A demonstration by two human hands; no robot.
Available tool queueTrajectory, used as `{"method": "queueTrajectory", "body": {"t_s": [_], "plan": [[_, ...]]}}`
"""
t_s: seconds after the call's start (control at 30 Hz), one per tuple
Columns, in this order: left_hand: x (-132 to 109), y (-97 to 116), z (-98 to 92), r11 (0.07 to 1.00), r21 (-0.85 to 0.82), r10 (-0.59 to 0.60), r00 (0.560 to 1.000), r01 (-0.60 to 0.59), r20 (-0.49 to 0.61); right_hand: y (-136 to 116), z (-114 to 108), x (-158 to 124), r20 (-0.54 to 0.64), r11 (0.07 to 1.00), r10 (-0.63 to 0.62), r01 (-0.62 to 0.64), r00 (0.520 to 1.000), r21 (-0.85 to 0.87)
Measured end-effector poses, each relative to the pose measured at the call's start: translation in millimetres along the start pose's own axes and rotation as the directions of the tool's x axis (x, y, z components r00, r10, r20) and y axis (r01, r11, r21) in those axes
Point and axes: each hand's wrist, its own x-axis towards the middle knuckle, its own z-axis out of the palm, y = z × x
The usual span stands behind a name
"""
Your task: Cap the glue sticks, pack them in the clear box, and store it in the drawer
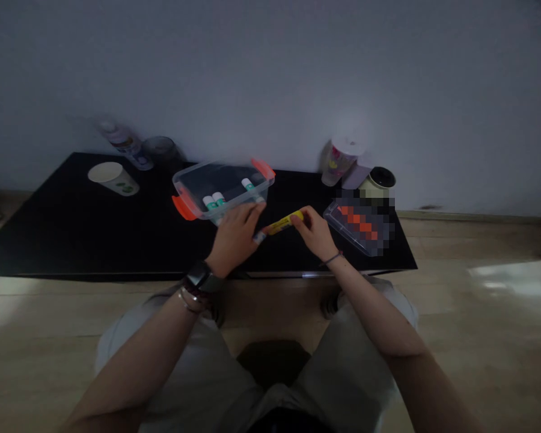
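Pinching the right end of a yellow stick [283,224], the right hand [303,221] had its thumb and fingers closed on it. The stick was over the near side of the black table [94,240], between the two hands, with its left end by the left hand's fingers. The left hand [237,234] bent over in front of a clear box [184,207] with orange clips. I could not tell how tight its grip was, but a bit of white and blue [259,238] showed under its fingers. White and green sticks [219,198] were in the box. Far left were a paper cup [112,178] and a bottle [124,144]. On the right were a clear lid [348,230], partly blurred, and a jar [379,183] with a black top.
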Motion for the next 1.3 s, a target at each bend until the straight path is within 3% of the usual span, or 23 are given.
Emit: {"method": "queueTrajectory", "body": {"t_s": [0.1,0.17,0.37,0.53,0.73,1.0,1.1,1.2,1.3], "plan": [[1.7,-25.4,-17.2,0.976,0.184,-0.09,0.986,0.115,-0.137,4.6,-7.9,1.2,-0.064,1.0,0.001,-0.002,0.998,-0.015],[0.7,-43.7,-24.2,0.954,0.237,-0.145,0.976,0.182,-0.164,6.4,-12.4,0.9,-0.079,1.0,-0.016,0.014,0.997,-0.023],[-3.1,-70.5,-23.3,0.946,0.25,-0.233,0.97,0.209,0.07,5.7,-20.7,-1.5,-0.074,0.996,-0.067,0.063,0.995,-0.055],[-4.8,-71.8,-16.6,0.94,0.252,-0.247,0.968,0.231,0.035,4.4,-26.2,0.7,-0.141,0.996,-0.078,0.071,0.987,-0.053],[-14.2,-68.3,-13.2,0.979,0.183,-0.108,0.991,0.093,0.073,-1.2,-37.6,4.1,-0.271,0.995,-0.097,0.096,0.958,-0.015],[-17.8,-52.1,11.7,0.985,0.107,0.133,0.99,-0.138,0.055,-15.6,-59.0,7.7,-0.462,0.97,-0.242,0.209,0.853,-0.123],[-18.2,-41.6,20.6,0.974,0.074,0.213,0.976,-0.216,0.037,-17.1,-58.7,8.3,-0.413,0.937,-0.329,0.24,0.849,-0.254],[-18.2,-33.7,29.4,0.96,0.054,0.275,0.961,-0.276,0.023,-15.3,-53.8,8.5,-0.281,0.861,-0.378,0.223,0.882,-0.456],[-17.8,-29.5,37.9,0.952,0.016,0.305,0.952,-0.304,-0.01,-14.6,-48.8,8.0,-0.152,0.763,-0.347,0.185,0.925,-0.62]]}}
